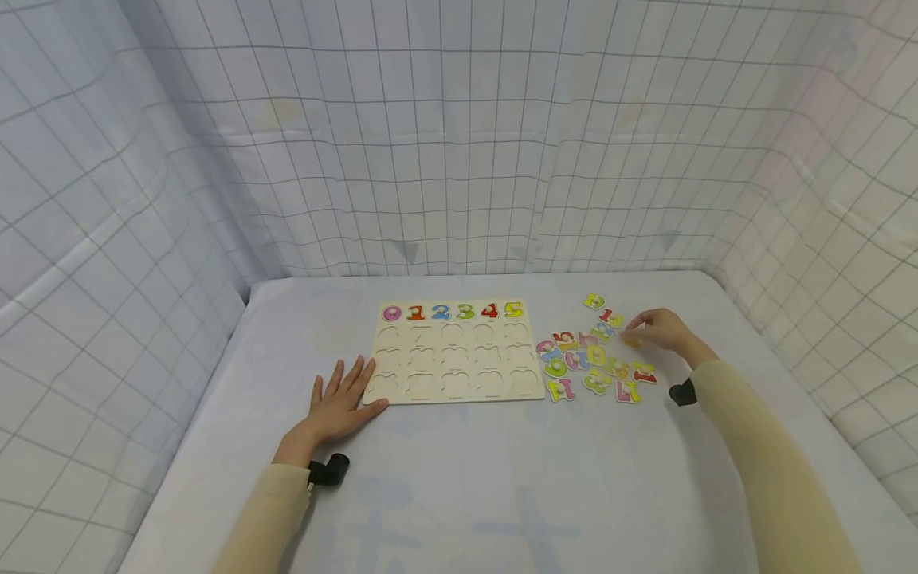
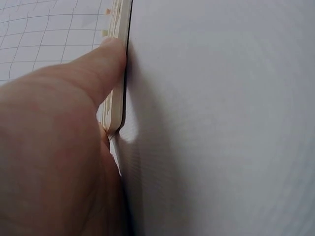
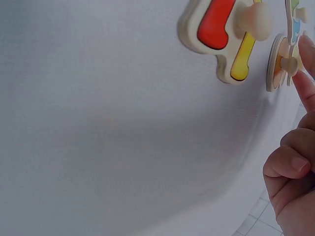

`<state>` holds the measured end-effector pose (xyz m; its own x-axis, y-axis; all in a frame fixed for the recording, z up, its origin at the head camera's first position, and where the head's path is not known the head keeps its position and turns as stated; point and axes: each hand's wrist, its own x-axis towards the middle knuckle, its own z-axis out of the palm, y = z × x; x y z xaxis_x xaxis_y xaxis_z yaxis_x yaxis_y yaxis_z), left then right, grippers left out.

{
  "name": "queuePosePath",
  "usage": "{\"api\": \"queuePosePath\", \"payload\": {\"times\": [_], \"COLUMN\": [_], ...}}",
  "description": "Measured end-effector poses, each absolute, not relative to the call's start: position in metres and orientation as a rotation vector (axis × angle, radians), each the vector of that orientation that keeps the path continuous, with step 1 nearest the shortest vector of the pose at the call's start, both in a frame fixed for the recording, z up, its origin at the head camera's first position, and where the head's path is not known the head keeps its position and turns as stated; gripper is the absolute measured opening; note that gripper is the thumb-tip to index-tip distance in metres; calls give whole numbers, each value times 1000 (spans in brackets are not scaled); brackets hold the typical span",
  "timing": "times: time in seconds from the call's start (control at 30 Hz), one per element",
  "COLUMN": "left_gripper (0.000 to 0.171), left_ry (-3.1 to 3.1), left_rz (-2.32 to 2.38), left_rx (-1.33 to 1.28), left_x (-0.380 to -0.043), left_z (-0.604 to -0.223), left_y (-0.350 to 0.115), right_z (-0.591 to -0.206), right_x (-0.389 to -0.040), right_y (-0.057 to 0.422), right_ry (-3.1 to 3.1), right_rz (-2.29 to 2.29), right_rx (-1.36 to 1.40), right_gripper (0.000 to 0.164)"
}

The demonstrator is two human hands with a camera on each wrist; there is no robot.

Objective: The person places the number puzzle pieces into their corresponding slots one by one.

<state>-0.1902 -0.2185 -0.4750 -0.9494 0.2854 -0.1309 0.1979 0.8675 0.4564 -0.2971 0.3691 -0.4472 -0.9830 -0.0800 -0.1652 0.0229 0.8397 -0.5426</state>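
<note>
A wooden number puzzle board (image 1: 454, 352) lies on the table, its back row filled with coloured digits 0 to 5 and the recesses in front bare. My left hand (image 1: 340, 406) rests spread at the board's left front corner; the thumb (image 2: 106, 59) lies against its front edge in the left wrist view. To the right, my right hand (image 1: 663, 329) is over the loose pieces. Its thumb and a finger pinch the knob of an orange puzzle piece (image 3: 278, 61); its numeral cannot be made out. Beside it lies a red and yellow number piece (image 3: 216, 29).
Several loose knobbed number pieces (image 1: 595, 355) lie jumbled right of the board, some touching or overlapping. A yellow-green piece (image 1: 594, 300) lies farthest back. The white table (image 1: 459, 478) is bounded by gridded cloth walls (image 1: 466, 159) at the back and sides.
</note>
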Motion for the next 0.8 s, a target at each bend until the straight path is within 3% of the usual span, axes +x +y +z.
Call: {"api": "queuePosePath", "payload": {"times": [0.8], "left_gripper": [85], "left_ry": [2848], "left_rz": [680], "left_rx": [380], "left_x": [-187], "left_z": [-471], "left_y": [-217], "right_z": [-453], "right_x": [-286], "right_y": [365], "right_ry": [2853], "right_rz": [-978], "right_rx": [68], "right_gripper": [48]}}
